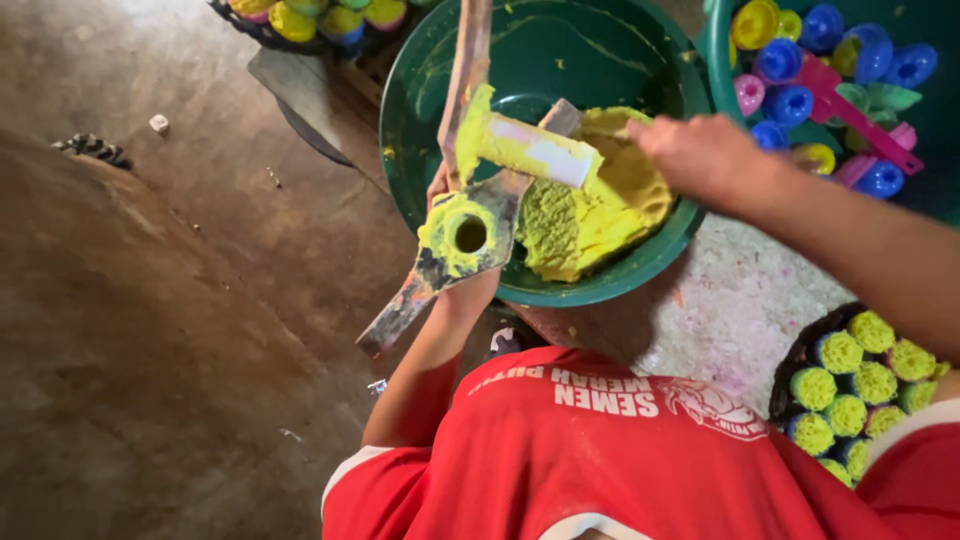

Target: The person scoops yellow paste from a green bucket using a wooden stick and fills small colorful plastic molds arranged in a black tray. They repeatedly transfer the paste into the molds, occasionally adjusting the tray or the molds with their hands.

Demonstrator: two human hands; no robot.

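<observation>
My left hand (441, 184) grips a hinged press tool (468, 232) with long flat handles; the hand is mostly hidden behind it. The tool's round mould hole is smeared with yellow paste, and a pale cylinder (535, 150) coated in yellow sticks out to the right. The tool is held over the near rim of a green basin (420, 120). My right hand (700, 155) reaches in from the right, with its fingertips down on the heap of yellow-green paste (590, 215) inside the basin. Its palm faces away, so what it holds is hidden.
A dark tray (785, 375) of round yellow-green moulded pieces sits at the lower right. A second green tub (718, 70) at top right holds coloured plastic caps and a pink tool (850, 110). A basket (262, 35) of coloured pieces stands at the top. Bare earthen floor lies to the left.
</observation>
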